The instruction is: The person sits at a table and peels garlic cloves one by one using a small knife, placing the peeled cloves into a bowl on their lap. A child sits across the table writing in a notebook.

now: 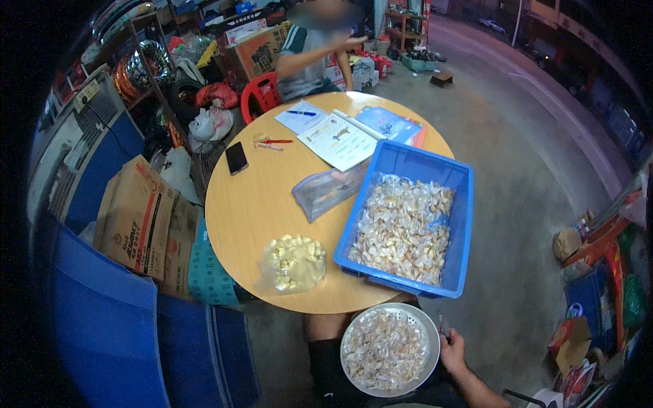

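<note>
A round metal steamer tray (412,381) with a perforated rim rests on my lap, heaped with papery garlic skins (384,350). My right hand (452,352) is beside the tray's right rim, its fingers curled round something small and dark that I cannot make out. My left hand is out of view. On the table above the tray stands a blue plastic bin (464,224), holding many unpeeled garlic cloves and loose skins (405,228). To its left, peeled garlic cloves (296,262) lie in a clear plastic bag.
On the round wooden table (238,211) lie a phone (237,158), an open workbook (340,141), pens (273,143) and a pencil pouch (330,190). Another person (309,61) sits across by a red chair (258,98). Cardboard boxes (132,221) stand at left.
</note>
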A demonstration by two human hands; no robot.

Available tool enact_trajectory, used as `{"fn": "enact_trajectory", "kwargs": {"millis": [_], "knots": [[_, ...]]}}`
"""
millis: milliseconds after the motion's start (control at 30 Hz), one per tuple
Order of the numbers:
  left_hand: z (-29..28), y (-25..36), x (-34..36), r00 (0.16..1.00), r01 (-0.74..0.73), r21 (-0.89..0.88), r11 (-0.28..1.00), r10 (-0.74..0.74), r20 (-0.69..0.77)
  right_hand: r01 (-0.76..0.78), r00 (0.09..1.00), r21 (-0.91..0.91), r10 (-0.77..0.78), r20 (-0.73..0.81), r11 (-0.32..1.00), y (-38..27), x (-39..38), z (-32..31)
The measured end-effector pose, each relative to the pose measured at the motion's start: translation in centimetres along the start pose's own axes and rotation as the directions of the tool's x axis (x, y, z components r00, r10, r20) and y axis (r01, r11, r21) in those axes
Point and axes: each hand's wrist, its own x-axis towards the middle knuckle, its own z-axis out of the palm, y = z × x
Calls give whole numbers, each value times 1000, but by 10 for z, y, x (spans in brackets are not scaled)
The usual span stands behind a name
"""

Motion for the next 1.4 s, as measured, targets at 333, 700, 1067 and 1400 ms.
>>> {"fn": "enact_trajectory", "kwargs": {"millis": [333,700,1067,1400], "knots": [[4,21,1,996,-82,119,989,87,-30,-99,995,-25,99,10,995,-6,-32,-17],[13,34,-10,972,-220,263,939,232,-17,-237,961,273,267,-77,932,3,-78,-74],[-15,14,21,869,-90,57,994,50,492,-169,960,426,247,-135,889,11,-58,-83],[-63,136,113,915,-346,-234,909,271,-300,-42,996,594,81,-40,803,-85,19,-36]]}}
